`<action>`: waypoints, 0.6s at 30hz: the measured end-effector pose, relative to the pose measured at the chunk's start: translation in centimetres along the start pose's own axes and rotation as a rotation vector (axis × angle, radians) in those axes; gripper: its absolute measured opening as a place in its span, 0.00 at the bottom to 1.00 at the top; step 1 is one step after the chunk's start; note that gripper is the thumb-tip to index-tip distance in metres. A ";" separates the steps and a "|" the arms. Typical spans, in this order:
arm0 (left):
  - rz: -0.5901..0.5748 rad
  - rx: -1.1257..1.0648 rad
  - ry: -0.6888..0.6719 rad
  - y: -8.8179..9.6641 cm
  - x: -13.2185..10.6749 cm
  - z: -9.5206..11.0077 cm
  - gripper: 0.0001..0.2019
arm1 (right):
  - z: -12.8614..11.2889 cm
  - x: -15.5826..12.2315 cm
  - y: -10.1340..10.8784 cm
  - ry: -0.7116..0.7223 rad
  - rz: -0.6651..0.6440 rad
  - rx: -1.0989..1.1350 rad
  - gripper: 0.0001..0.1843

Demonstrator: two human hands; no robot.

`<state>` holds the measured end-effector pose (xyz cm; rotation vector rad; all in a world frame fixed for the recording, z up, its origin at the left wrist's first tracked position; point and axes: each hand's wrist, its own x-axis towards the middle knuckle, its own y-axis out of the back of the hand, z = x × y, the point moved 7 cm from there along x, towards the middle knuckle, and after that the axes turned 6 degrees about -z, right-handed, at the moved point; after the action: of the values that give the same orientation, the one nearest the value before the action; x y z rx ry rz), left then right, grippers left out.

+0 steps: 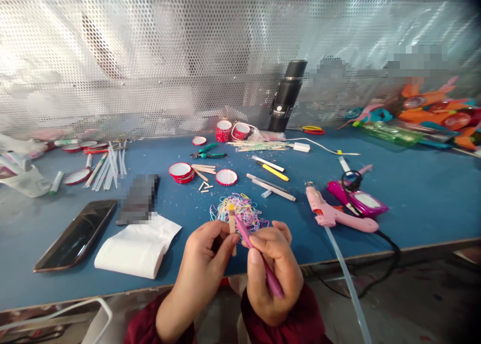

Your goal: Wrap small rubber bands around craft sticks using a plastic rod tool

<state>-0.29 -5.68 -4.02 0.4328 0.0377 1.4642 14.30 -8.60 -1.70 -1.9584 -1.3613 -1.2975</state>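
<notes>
Between thumb and fingers, my left hand [206,259] pinches a short wooden stick [232,224] held upright, its top end coloured yellow. A purple marker pen [273,280] is gripped in my right hand [278,264], its tip up against or very near the stick just under the yellow end; I cannot tell whether it touches. Just beyond both hands lies a tangled heap of thin, many-coloured loops [246,209], partly hidden by the stick and fingers. Past the heap are a red-rimmed round lid [226,177] and several cut wooden sticks [203,173].
Right of my hands lie a pink glue gun [326,211] and a purple device [361,199] with a cable. Phones [77,236] and white paper [131,251] lie left. Pens [274,172], green-handled cutters [208,153] and a black bottle [288,96] stand or lie farther back.
</notes>
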 end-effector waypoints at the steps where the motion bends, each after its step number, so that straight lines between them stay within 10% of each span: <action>1: -0.001 -0.001 -0.001 0.0 0.0 0.0 0.14 | 0.0 0.0 -0.1 0.007 -0.006 0.006 0.08; 18: -0.003 0.000 0.036 -0.2 -0.3 -0.7 0.17 | -0.1 -0.1 0.0 0.021 -0.020 0.021 0.09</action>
<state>-0.31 -5.80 -4.79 0.4064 0.0669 1.4689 14.25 -8.70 -1.79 -1.9167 -1.3825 -1.3042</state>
